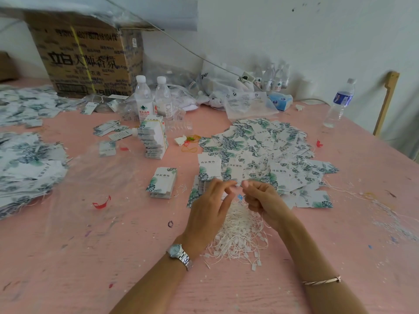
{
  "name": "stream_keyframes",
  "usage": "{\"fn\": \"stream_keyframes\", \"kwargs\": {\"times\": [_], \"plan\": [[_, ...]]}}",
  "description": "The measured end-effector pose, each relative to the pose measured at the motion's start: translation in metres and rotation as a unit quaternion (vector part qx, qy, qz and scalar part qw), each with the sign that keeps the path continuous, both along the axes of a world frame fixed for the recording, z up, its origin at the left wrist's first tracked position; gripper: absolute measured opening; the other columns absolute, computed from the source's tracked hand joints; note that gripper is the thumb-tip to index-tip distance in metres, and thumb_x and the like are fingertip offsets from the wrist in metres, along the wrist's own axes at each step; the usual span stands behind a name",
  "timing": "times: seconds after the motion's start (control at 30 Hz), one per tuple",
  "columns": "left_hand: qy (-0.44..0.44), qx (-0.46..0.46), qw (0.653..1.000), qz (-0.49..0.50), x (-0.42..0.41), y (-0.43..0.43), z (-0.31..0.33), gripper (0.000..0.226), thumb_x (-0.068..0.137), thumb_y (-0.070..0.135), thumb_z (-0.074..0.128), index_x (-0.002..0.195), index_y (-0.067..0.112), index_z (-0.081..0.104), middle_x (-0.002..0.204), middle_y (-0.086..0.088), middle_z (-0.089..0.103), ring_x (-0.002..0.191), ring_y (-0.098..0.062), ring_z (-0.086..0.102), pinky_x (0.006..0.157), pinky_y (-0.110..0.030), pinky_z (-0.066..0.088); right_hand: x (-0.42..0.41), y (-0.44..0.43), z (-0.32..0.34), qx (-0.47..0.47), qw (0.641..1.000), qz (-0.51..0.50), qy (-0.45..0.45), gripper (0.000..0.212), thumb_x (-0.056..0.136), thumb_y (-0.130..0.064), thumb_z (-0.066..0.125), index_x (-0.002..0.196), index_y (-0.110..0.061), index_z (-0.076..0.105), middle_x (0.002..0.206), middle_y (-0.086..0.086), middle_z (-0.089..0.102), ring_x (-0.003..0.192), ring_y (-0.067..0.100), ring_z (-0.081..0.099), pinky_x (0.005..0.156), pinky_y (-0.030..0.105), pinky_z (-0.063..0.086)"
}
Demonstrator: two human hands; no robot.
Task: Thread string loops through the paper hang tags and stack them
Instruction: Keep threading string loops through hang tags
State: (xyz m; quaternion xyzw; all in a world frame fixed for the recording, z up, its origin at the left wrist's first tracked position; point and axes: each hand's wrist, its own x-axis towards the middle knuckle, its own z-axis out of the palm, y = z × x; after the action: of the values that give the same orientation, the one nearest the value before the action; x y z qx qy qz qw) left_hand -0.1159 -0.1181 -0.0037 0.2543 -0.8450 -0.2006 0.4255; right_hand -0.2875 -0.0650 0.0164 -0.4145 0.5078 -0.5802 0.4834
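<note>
My left hand (209, 207) and my right hand (264, 199) meet fingertip to fingertip above a heap of white string loops (240, 236) on the pink table (113, 257). Both pinch something small and white, seemingly a string loop, between thumbs and forefingers. Just beyond my fingers lies a wide spread of leaf-printed paper hang tags (263, 152). A small neat stack of tags (162, 182) sits to the left of my left hand. A taller stack (153, 139) stands farther back.
More tag heaps (27, 164) cover the table's left side. Water bottles (142, 98) and a cardboard box (88, 57) stand at the back; another bottle (340, 103) is at the right. Plastic bags (247, 103), rubber bands (190, 143) and red scraps (102, 203) lie around.
</note>
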Motion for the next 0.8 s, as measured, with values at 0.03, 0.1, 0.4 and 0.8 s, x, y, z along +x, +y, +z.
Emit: {"fn": "stream_keyframes", "kwargs": {"times": [0.03, 0.1, 0.4, 0.8], "plan": [[0.011, 0.001, 1.0, 0.005, 0.0002, -0.0004, 0.0005, 0.029, 0.104, 0.028, 0.052, 0.13, 0.02, 0.061, 0.108, 0.007, 0.055, 0.071, -0.003, 0.049, 0.056, -0.012, 0.044, 0.0023, 0.0003, 0.0004, 0.009, 0.999, 0.026, 0.018, 0.037, 0.076, -0.049, 0.081, 0.057, -0.025, 0.06, 0.051, -0.008, 0.028, 0.044, 0.008, 0.02, 0.042, 0.017, 0.022], [0.029, -0.004, 1.0, 0.005, 0.0003, -0.0005, 0.0013, 0.025, 0.102, 0.024, 0.057, 0.125, 0.02, 0.065, 0.108, 0.005, 0.055, 0.069, 0.0, 0.047, 0.056, -0.01, 0.044, 0.0056, 0.0011, 0.0007, 0.02, 0.997, 0.065, 0.038, 0.039, 0.067, -0.054, 0.087, 0.062, -0.022, 0.064, 0.052, -0.007, 0.03, 0.044, 0.008, 0.02, 0.043, 0.017, 0.023], [0.05, -0.02, 0.999, 0.003, 0.0009, -0.0021, 0.0012, 0.023, 0.1, 0.034, 0.054, 0.105, 0.016, 0.067, 0.102, 0.005, 0.058, 0.072, 0.002, 0.048, 0.057, -0.005, 0.04, 0.0021, 0.0002, -0.0025, 0.024, 0.996, 0.081, 0.04, 0.045, 0.059, -0.053, 0.092, 0.07, -0.016, 0.067, 0.053, -0.004, 0.032, 0.044, 0.008, 0.021, 0.041, 0.017, 0.023], [0.018, -0.035, 0.997, 0.073, 0.0027, 0.0, 0.0037, 0.022, 0.103, 0.034, 0.051, 0.101, 0.016, 0.063, 0.1, 0.006, 0.056, 0.072, -0.007, 0.059, 0.047, -0.023, 0.049, -0.0007, -0.0011, -0.0028, 0.0, 0.999, 0.042, 0.01, 0.025, 0.075, -0.024, 0.084, 0.092, -0.008, 0.075, 0.051, -0.005, 0.031, 0.043, 0.008, 0.02, 0.039, 0.017, 0.023]]}}
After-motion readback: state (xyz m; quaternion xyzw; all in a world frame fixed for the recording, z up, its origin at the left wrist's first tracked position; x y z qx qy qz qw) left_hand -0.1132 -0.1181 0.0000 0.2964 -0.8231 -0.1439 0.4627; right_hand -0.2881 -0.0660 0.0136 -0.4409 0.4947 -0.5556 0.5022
